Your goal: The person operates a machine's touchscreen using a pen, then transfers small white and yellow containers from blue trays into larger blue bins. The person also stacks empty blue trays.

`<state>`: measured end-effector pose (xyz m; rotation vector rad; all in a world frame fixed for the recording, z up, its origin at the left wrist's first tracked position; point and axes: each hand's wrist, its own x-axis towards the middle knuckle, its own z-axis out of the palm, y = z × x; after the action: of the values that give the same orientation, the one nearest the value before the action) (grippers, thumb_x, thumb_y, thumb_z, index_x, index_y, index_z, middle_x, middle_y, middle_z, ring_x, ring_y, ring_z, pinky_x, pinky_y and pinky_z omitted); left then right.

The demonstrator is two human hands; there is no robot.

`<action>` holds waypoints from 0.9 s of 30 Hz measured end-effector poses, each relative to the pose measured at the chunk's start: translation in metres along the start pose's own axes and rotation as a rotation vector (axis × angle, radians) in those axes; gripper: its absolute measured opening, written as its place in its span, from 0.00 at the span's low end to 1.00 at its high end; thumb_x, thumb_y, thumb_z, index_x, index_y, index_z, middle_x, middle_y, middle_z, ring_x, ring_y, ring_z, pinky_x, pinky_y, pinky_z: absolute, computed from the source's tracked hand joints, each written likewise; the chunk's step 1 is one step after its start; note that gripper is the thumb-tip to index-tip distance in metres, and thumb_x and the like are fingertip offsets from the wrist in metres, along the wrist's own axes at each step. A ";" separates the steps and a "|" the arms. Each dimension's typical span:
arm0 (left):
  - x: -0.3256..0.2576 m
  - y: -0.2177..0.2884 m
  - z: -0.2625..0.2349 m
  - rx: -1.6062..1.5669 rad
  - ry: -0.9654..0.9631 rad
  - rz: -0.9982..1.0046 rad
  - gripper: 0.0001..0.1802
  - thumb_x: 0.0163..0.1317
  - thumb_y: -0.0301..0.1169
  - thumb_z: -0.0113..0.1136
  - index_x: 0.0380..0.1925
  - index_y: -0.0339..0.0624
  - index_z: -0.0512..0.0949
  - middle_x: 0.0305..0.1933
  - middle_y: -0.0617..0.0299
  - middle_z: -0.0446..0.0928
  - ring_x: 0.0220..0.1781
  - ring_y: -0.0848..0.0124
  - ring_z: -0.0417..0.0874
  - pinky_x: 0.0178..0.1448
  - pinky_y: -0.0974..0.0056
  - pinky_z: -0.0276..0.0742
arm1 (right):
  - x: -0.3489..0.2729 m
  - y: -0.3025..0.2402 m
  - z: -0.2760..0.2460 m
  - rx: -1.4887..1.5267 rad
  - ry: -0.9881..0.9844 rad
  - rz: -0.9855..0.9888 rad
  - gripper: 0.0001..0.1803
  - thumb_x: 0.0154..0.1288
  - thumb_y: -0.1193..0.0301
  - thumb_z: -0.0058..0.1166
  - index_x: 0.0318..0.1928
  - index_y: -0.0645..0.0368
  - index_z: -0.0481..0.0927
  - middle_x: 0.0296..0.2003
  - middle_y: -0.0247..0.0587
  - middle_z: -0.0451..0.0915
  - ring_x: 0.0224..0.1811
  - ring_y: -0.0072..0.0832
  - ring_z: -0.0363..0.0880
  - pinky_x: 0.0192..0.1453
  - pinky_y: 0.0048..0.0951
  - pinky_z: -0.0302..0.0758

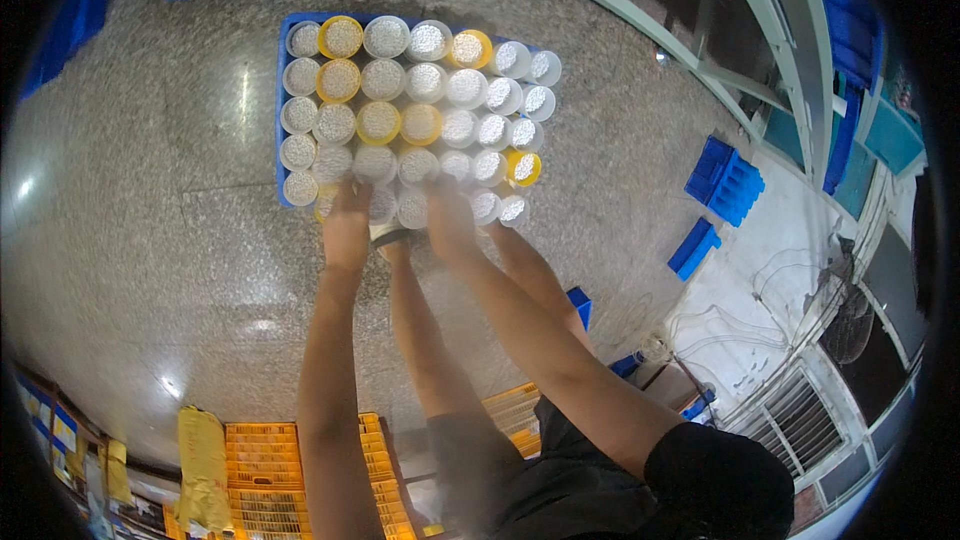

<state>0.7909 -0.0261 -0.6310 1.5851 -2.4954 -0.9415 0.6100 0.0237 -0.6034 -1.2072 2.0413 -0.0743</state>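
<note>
Your hands at the near edge of a blue tray [281,90] full of cups.

Your left hand [347,225] and right hand [450,222] rest on the nearest white cups [415,202]; whether the fingers pinch anything, I cannot tell.

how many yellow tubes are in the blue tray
7 yellow tubes show in the blue tray: two at the far left, one far right, two mid-tray, one near right, one partly under the left hand. The hands may hide more.
</note>
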 end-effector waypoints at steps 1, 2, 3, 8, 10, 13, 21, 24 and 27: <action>0.000 0.004 0.000 -0.026 0.004 -0.032 0.22 0.62 0.19 0.56 0.58 0.40 0.79 0.66 0.43 0.74 0.59 0.47 0.83 0.59 0.51 0.83 | 0.000 -0.001 -0.002 -0.022 -0.069 0.056 0.18 0.80 0.64 0.40 0.58 0.64 0.73 0.55 0.61 0.76 0.57 0.59 0.76 0.59 0.54 0.72; 0.001 0.007 0.000 -0.049 -0.018 -0.069 0.22 0.62 0.19 0.56 0.58 0.40 0.79 0.66 0.43 0.74 0.59 0.47 0.83 0.59 0.51 0.83 | 0.000 -0.003 -0.003 0.048 -0.057 0.081 0.18 0.81 0.64 0.39 0.58 0.64 0.73 0.55 0.61 0.76 0.57 0.59 0.76 0.58 0.55 0.72; 0.002 0.010 -0.001 -0.070 -0.043 -0.095 0.22 0.62 0.19 0.55 0.57 0.39 0.80 0.66 0.42 0.74 0.59 0.47 0.83 0.59 0.51 0.83 | 0.000 -0.004 -0.004 0.105 -0.068 0.154 0.18 0.81 0.64 0.39 0.57 0.64 0.73 0.55 0.62 0.76 0.56 0.59 0.76 0.58 0.55 0.72; 0.010 0.011 -0.003 -0.060 -0.020 -0.126 0.22 0.62 0.18 0.55 0.57 0.40 0.80 0.65 0.43 0.75 0.58 0.48 0.83 0.58 0.52 0.83 | 0.009 0.001 0.001 -0.010 0.032 0.016 0.17 0.77 0.68 0.41 0.57 0.64 0.75 0.53 0.63 0.77 0.49 0.57 0.81 0.50 0.50 0.78; 0.011 0.009 -0.003 -0.059 -0.005 -0.121 0.23 0.62 0.17 0.55 0.58 0.41 0.80 0.65 0.44 0.75 0.58 0.48 0.83 0.57 0.52 0.83 | 0.013 0.005 0.007 -0.004 0.099 0.021 0.19 0.66 0.79 0.51 0.58 0.66 0.78 0.53 0.65 0.77 0.38 0.54 0.87 0.36 0.46 0.86; 0.005 0.015 -0.010 -0.054 0.084 -0.104 0.22 0.62 0.18 0.55 0.57 0.42 0.81 0.63 0.45 0.76 0.55 0.49 0.85 0.53 0.52 0.84 | 0.009 0.009 0.007 -0.163 0.113 -0.078 0.21 0.66 0.79 0.52 0.60 0.64 0.77 0.53 0.63 0.78 0.38 0.53 0.87 0.37 0.44 0.87; 0.017 0.110 -0.163 -0.363 0.227 -0.339 0.09 0.64 0.25 0.67 0.43 0.39 0.88 0.40 0.48 0.87 0.36 0.54 0.90 0.40 0.57 0.85 | -0.048 0.002 -0.164 0.154 0.253 -0.394 0.18 0.70 0.66 0.52 0.57 0.56 0.81 0.51 0.47 0.83 0.48 0.49 0.85 0.51 0.48 0.82; 0.068 0.166 -0.243 -0.967 0.314 -0.420 0.14 0.69 0.29 0.66 0.52 0.35 0.85 0.49 0.52 0.87 0.46 0.66 0.88 0.50 0.63 0.85 | -0.068 0.001 -0.286 0.044 0.128 -0.010 0.22 0.69 0.64 0.57 0.61 0.55 0.80 0.50 0.51 0.85 0.48 0.48 0.86 0.53 0.45 0.82; 0.147 0.212 -0.314 -1.388 0.323 -0.165 0.27 0.72 0.30 0.62 0.68 0.34 0.72 0.63 0.52 0.80 0.62 0.60 0.83 0.69 0.59 0.77 | -0.058 0.001 -0.411 -0.264 0.383 -0.239 0.25 0.70 0.68 0.58 0.66 0.59 0.76 0.56 0.56 0.81 0.55 0.50 0.82 0.59 0.45 0.79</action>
<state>0.6560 -0.2336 -0.3086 1.1895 -0.9243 -1.6572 0.3683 -0.0572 -0.2761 -1.7076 2.2731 -0.1653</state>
